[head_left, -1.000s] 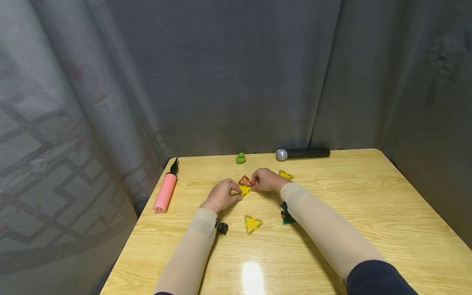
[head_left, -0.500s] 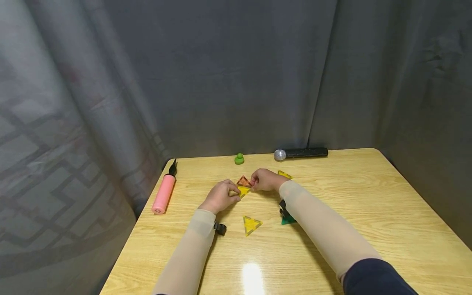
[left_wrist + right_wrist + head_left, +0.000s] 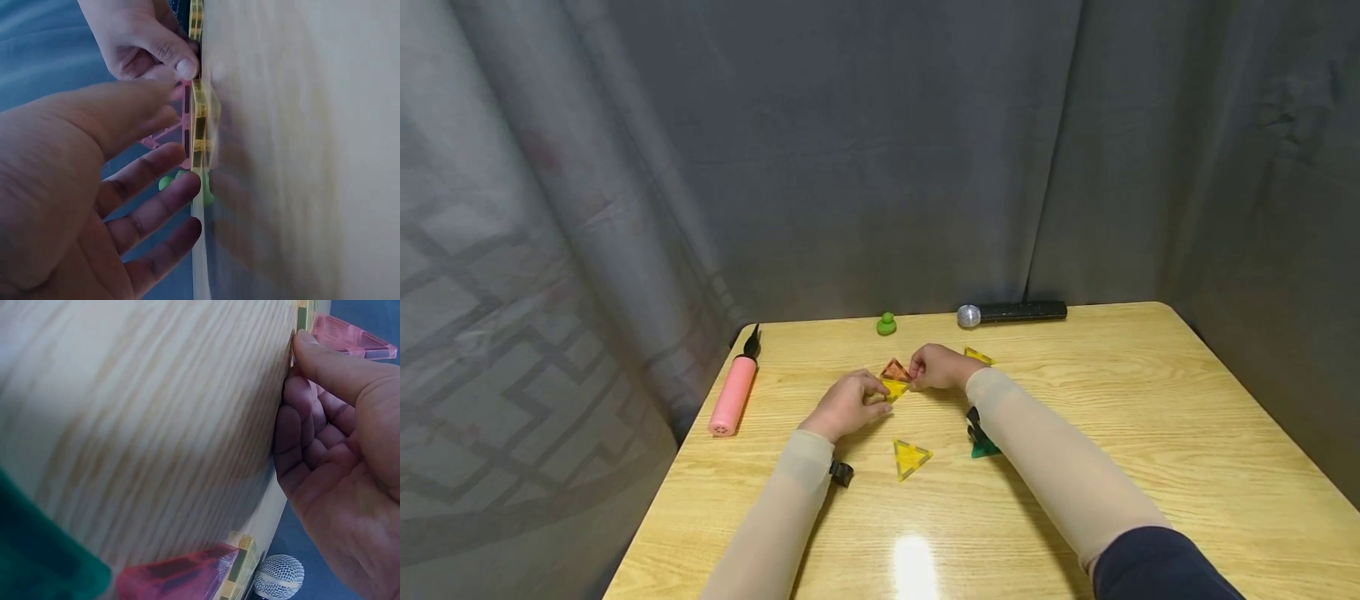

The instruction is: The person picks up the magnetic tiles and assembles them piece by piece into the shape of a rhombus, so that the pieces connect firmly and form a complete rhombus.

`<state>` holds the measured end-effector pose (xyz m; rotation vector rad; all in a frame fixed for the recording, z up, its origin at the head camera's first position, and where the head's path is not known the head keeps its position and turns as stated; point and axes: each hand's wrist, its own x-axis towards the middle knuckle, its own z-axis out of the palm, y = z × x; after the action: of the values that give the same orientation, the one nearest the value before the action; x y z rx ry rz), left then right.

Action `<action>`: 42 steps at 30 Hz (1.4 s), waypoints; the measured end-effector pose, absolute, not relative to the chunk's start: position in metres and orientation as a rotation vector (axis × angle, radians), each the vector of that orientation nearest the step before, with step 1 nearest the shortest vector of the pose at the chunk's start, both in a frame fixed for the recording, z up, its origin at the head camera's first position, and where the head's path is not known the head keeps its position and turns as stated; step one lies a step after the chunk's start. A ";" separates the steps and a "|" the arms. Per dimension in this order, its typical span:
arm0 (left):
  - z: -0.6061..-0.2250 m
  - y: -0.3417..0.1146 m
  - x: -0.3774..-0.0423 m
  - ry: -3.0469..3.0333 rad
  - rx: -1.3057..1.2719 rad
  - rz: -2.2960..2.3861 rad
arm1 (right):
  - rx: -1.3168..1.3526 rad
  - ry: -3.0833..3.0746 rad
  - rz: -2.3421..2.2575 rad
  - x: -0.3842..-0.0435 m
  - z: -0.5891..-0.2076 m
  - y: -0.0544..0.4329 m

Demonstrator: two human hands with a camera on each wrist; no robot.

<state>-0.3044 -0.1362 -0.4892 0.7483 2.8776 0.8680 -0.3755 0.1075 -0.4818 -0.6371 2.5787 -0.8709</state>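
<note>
A yellow triangular magnetic tile [image 3: 895,390] lies on the table with its edge against a red triangular magnetic tile [image 3: 895,371]. In the left wrist view the red tile [image 3: 172,122] stands up from the table beside the flat yellow one [image 3: 199,125]. My left hand [image 3: 847,404] is at the yellow tile's left, its fingers [image 3: 156,209] spread and loose. My right hand [image 3: 942,367] pinches the corner where the two tiles meet, seemingly on the red one; its thumb [image 3: 325,362] covers that spot in the right wrist view.
Another yellow triangle [image 3: 912,459] lies nearer. A green tile [image 3: 983,447] is partly under the right forearm, and a yellow tile [image 3: 978,356] lies behind the right wrist. Around the edges are a pink pump [image 3: 734,395], a small green figure [image 3: 886,324] and a microphone [image 3: 1011,312].
My left fingers have loosened from the yellow tile, and the left hand has drawn back slightly. The right hand stays at the tiles' corner.
</note>
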 end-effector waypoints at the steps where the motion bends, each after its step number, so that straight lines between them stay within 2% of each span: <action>1: -0.489 -0.137 -0.303 2.866 0.752 0.880 | -0.636 2.580 -0.869 -0.376 -0.482 0.108; 17: -0.497 -0.150 -0.276 2.639 0.820 1.017 | -0.615 2.582 -0.865 -0.376 -0.482 0.108; 42: -0.499 -0.129 -0.257 2.501 0.956 0.993 | -0.617 2.561 -0.897 -0.375 -0.484 0.110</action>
<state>-0.2569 -0.1290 -0.4986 0.9556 2.5008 0.9929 -0.3750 0.1101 -0.4838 -0.6171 2.5606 -0.8974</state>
